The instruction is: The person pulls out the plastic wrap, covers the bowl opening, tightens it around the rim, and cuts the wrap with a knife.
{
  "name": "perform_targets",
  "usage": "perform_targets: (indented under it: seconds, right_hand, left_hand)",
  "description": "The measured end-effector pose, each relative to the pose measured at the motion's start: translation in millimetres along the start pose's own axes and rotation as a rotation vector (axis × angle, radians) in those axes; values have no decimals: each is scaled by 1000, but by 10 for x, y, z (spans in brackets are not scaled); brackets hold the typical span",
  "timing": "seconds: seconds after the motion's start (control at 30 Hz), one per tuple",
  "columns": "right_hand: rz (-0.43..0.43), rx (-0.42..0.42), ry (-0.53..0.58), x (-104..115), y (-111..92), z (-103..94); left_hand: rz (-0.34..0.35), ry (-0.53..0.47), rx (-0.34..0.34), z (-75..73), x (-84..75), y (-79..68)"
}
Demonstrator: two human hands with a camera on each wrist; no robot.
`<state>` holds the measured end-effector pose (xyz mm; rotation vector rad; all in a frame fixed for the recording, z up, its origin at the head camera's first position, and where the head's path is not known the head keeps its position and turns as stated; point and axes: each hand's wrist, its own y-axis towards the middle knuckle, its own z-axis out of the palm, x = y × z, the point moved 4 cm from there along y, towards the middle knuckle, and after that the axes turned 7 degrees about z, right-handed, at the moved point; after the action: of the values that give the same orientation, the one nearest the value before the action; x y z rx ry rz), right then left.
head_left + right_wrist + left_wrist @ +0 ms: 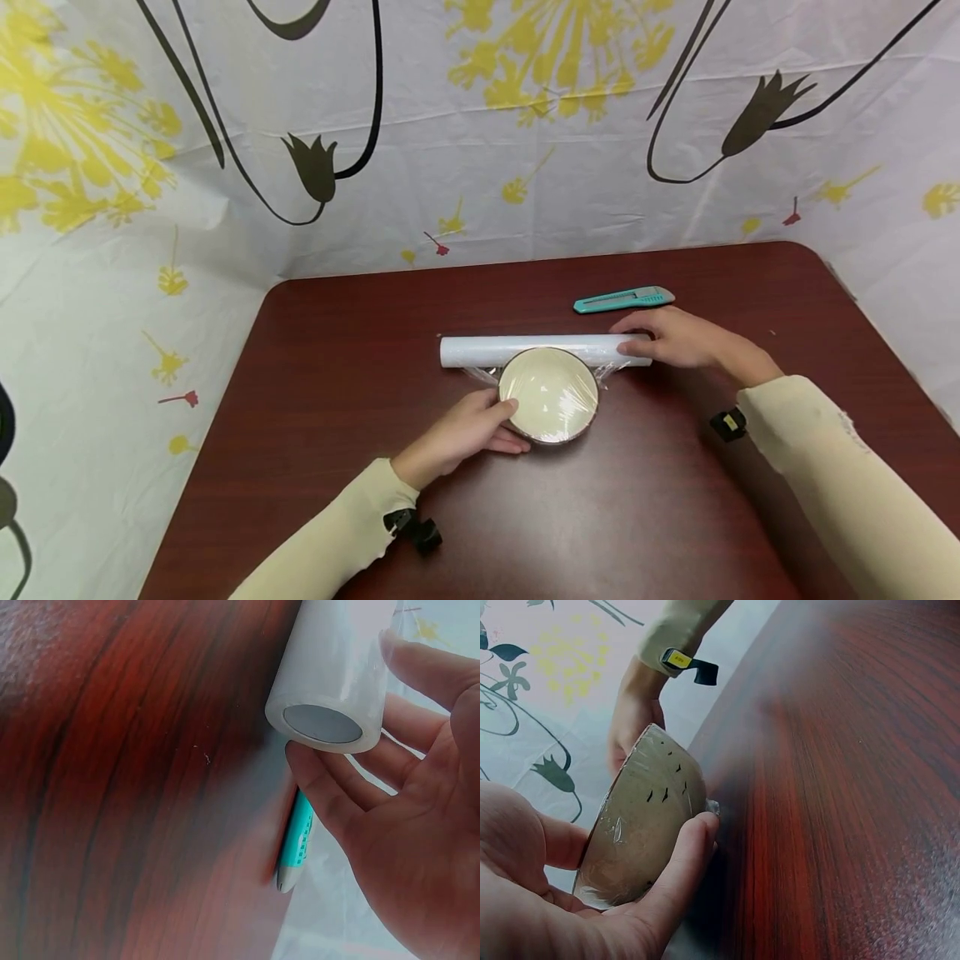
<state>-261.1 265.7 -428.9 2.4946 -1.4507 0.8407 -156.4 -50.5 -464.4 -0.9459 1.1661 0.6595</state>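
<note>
My left hand (pixel 468 429) holds a cream bowl (pixel 549 396) by its left side, thumb at the rim and fingers along the outside. Clear cling film is stretched over the bowl, and in the left wrist view the bowl's outer wall (pixel 649 810) shows small dark marks. Right behind the bowl lies a white roll of cling film (pixel 525 343), with loose film bunched on either side of the bowl. At the roll's right end, my right hand (pixel 675 335) grips it between thumb and fingers; the right wrist view shows the roll's hollow core (pixel 322 724).
Behind the roll, near the table's back edge, lies a teal utility knife (pixel 624 299). The dark red wooden table (pixel 337 350) has rounded back corners. A white patterned cloth (pixel 465 183) hangs behind and at the sides.
</note>
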Motion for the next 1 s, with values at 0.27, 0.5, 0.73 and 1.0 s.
perform_targets:
  seconds: [0.27,0.5,0.73,1.0]
  right_hand:
    - [-15,-20,-56,38,-110,43]
    - [-56,-57,-36,111,-250,164]
    - [-8,-95,-25,170,-399,313]
    - [124,-82,-25,341,-524,404]
  left_hand:
    - [24,27,-18,-33,-13,-24]
    - [53,83,-23,-85,-65,-45]
    - [76,152,-43,-162,-90,5]
    - [84,278,-97,-263,-141,96]
